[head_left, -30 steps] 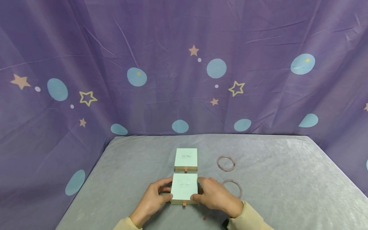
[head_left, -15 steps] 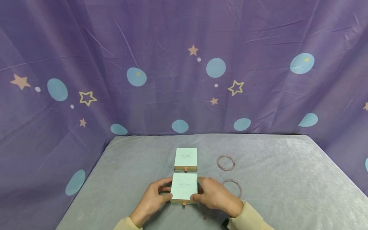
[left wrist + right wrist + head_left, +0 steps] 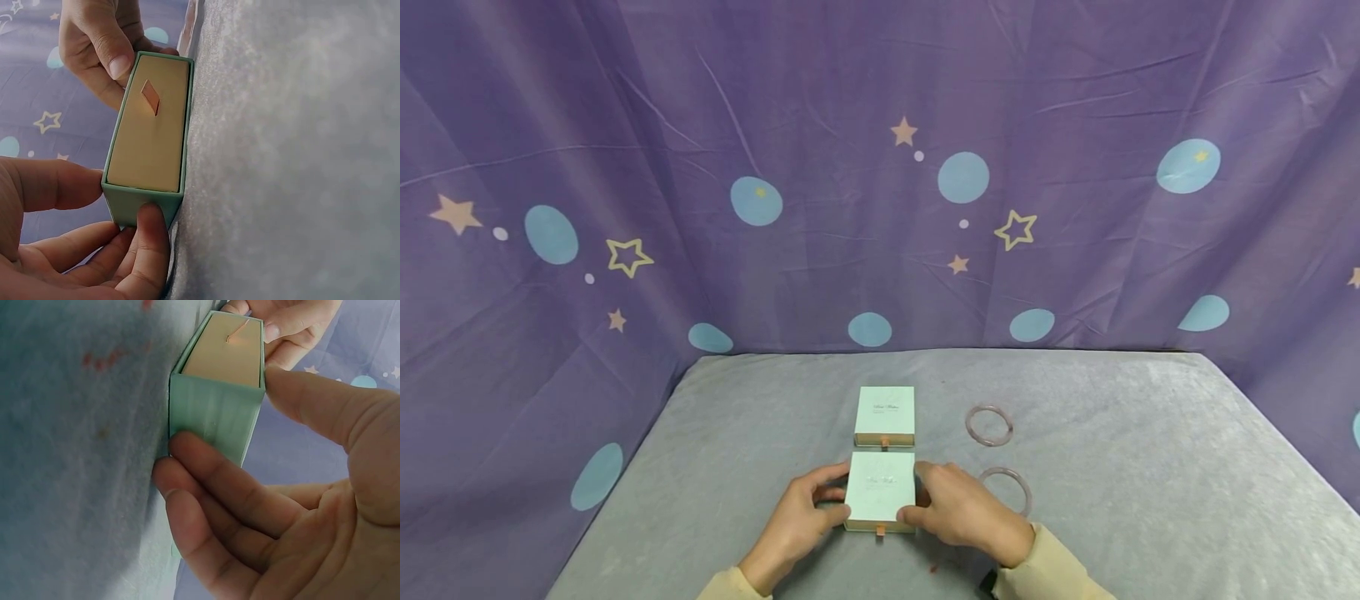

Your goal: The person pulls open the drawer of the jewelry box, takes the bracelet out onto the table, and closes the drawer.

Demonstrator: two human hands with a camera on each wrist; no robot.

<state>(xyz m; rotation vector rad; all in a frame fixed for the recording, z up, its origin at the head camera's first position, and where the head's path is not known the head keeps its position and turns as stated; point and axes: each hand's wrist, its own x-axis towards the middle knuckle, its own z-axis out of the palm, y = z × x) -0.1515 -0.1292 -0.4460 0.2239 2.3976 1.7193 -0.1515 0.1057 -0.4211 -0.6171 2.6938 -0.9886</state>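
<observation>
A mint-green drawer-style gift box (image 3: 880,492) lies on the grey cloth, gold drawer front and orange ribbon tab (image 3: 150,98) towards me. My left hand (image 3: 796,517) holds its left side, thumb at the near corner and fingers along the wall. On the opposite side my right hand (image 3: 962,512) grips it, the thumb at the top front edge and the fingertips low on the side wall. Both wrist views show the drawer pushed in, level with the sleeve. Directly behind stands a second matching box (image 3: 886,414), its tab also facing me.
To the right lie two pale pink bangles, a farther bangle (image 3: 967,427) and a nearer bangle (image 3: 1028,496) partly hidden by my right hand. Small red marks (image 3: 933,570) show on the cloth in front. A purple patterned curtain (image 3: 820,275) rises behind the table.
</observation>
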